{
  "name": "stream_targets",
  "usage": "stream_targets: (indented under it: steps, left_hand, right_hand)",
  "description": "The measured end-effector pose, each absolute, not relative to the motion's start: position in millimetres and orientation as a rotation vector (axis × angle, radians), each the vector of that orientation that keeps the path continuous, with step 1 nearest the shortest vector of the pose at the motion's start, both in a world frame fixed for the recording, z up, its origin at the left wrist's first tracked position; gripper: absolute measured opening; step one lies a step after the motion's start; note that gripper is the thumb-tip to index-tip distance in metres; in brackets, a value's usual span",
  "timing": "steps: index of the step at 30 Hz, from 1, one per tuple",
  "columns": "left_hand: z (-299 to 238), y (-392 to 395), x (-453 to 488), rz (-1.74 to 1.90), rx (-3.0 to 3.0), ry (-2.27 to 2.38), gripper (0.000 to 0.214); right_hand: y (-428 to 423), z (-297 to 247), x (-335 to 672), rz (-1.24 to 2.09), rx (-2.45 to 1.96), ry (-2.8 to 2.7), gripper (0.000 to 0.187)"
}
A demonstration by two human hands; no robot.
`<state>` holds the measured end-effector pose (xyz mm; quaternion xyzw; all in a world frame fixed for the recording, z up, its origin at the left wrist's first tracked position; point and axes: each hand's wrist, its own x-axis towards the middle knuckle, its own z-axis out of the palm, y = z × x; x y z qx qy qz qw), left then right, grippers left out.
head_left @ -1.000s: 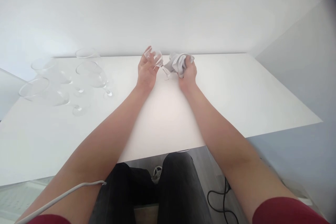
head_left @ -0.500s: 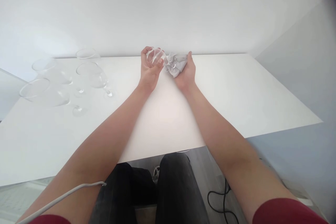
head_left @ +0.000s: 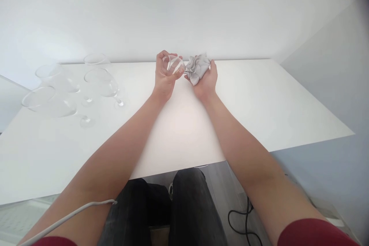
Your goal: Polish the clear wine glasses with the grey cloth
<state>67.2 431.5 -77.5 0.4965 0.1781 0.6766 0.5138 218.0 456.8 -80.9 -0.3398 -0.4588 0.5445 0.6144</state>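
Observation:
Near the far edge of the white table, my left hand (head_left: 165, 78) is closed around the bowl of a clear wine glass (head_left: 174, 64), which lies tilted with its rim to the left. My right hand (head_left: 206, 82) grips a crumpled light-grey cloth (head_left: 198, 68) at the stem end of that glass. The cloth hides the foot and most of the stem. Both hands are close together, just above the tabletop.
Several clear wine glasses, among them a front one (head_left: 49, 102) and a right one (head_left: 102, 82), stand on the left of the white table (head_left: 178, 134). A wall (head_left: 184, 11) rises behind it. A white cable (head_left: 72, 213) crosses my left forearm; a black cable (head_left: 245, 223) lies below.
My right hand and the cloth have shifted slightly right, and the cloth's folds look different. The glass has turned or moved a little in my left hand. The standing glasses are unchanged.

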Motion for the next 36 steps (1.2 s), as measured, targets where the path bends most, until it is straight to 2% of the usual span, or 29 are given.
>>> stream_targets:
  steps: [5, 14, 20, 28, 36]
  left_hand:
    - [-76, 430, 68, 1.666, 1.081, 0.541, 0.062]
    - [-76, 431, 68, 1.567, 1.106, 0.478, 0.064]
    - [-78, 434, 65, 1.571, 1.066, 0.449, 0.053]
    - [-76, 434, 66, 1.551, 1.051, 0.474, 0.056]
    - [-77, 433, 67, 1.531, 1.183, 0.406, 0.052]
  right_hand:
    - [461, -85, 217, 1.203, -0.760, -1.060, 0.057]
    - [461, -86, 227, 1.399, -0.728, -0.922, 0.044]
    - [455, -82, 221, 1.475, -0.738, -0.979, 0.046]
    - [454, -81, 216, 1.347, -0.800, -0.974, 0.044]
    - [460, -86, 217, 1.268, -0.843, -0.994, 0.057]
